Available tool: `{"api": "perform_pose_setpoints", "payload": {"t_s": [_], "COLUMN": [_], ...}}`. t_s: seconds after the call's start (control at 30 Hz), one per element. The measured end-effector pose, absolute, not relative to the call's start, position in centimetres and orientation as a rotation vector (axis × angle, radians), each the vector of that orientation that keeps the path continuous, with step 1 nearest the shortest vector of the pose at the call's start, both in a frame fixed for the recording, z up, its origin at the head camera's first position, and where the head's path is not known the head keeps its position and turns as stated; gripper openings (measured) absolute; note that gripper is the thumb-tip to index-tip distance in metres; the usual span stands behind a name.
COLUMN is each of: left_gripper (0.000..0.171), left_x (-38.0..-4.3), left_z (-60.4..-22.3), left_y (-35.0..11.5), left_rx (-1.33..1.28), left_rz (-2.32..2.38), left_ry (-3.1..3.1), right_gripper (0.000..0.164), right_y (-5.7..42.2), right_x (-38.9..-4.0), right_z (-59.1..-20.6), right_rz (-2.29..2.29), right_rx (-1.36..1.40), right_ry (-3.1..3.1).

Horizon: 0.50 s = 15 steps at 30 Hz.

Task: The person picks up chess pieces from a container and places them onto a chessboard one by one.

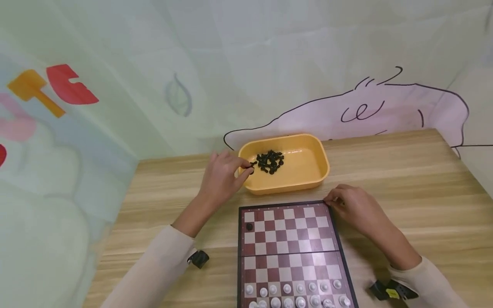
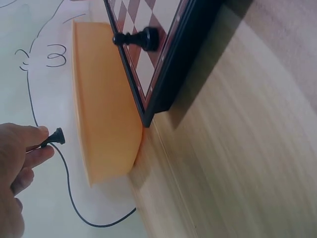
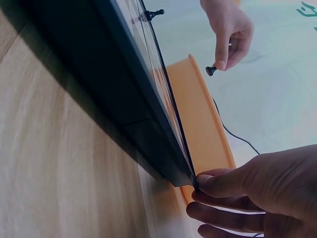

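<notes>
My left hand (image 1: 223,175) is over the left rim of the yellow tray (image 1: 304,179), pinching a small black chess piece (image 2: 58,136) between thumb and fingertips. Its base points outward, while the fingers hide its top. At the far right corner of the chessboard (image 1: 265,260), my right hand (image 3: 247,191) pinches the board's edge with thumb and forefinger. One black pawn (image 1: 249,227) stands upright near the board's far left corner. White chess pieces (image 1: 286,289) are lined up in two rows at the near end.
Several black chess pieces (image 1: 270,161) lie piled in the tray, just beyond the board. The wooden table (image 1: 404,171) meets a printed cloth backdrop (image 1: 269,64) behind the tray. Black straps (image 1: 198,259) hang at both sleeves.
</notes>
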<state>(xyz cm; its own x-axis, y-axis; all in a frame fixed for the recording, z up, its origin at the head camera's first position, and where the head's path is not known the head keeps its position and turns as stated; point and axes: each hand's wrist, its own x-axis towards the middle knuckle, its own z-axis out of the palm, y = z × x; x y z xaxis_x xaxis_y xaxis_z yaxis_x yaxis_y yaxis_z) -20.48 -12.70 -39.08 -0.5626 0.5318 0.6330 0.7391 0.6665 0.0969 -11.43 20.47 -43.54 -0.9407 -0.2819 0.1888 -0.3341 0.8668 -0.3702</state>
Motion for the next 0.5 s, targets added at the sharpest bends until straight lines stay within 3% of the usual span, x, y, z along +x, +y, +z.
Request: {"api": "perform_pose_setpoints", "payload": {"t_s": [0.5], "left_gripper": [0.016], "left_x": [-16.2], "left_z": [-39.7], "left_y": [-13.6], "left_rx": [-0.979], "left_rz": [-0.573], "left_ry": [-2.357], "right_gripper": [0.012], "right_y": [20.6], "right_x": [-11.4], "right_z": [-43.6], "right_rz": [0.611], "right_rx": [0.501], "right_ry": [-2.902]}}
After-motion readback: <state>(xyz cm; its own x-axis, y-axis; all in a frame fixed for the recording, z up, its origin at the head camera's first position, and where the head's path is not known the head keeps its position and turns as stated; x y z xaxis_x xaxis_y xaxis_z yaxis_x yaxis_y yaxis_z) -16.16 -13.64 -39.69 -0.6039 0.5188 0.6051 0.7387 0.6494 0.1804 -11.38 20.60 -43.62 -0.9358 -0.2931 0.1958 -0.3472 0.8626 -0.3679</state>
